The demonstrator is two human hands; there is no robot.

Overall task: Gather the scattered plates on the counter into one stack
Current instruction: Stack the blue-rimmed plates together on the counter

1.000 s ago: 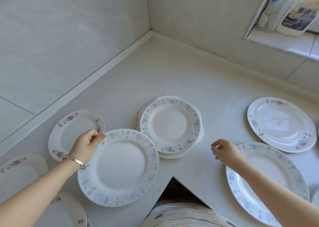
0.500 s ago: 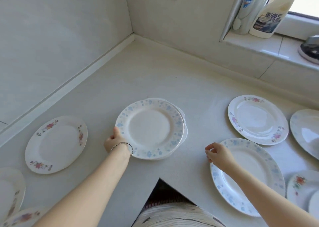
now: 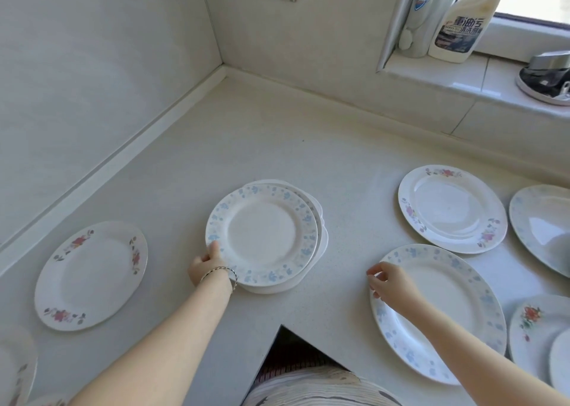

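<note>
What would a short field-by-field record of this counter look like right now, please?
Surface: counter in a tiled corner
Stack: stack at centre, not squared up
Top: blue-flowered top plate, offset to the left on the stack
Left hand: left hand grips the top plate's near-left rim
Right hand: right hand at the left rim of a loose blue-flowered plate; grip unclear
Other loose plates: left pink-flowered plate, right pink-flowered plate, more cut off at the frame edges
Stacking: unfinished
</note>
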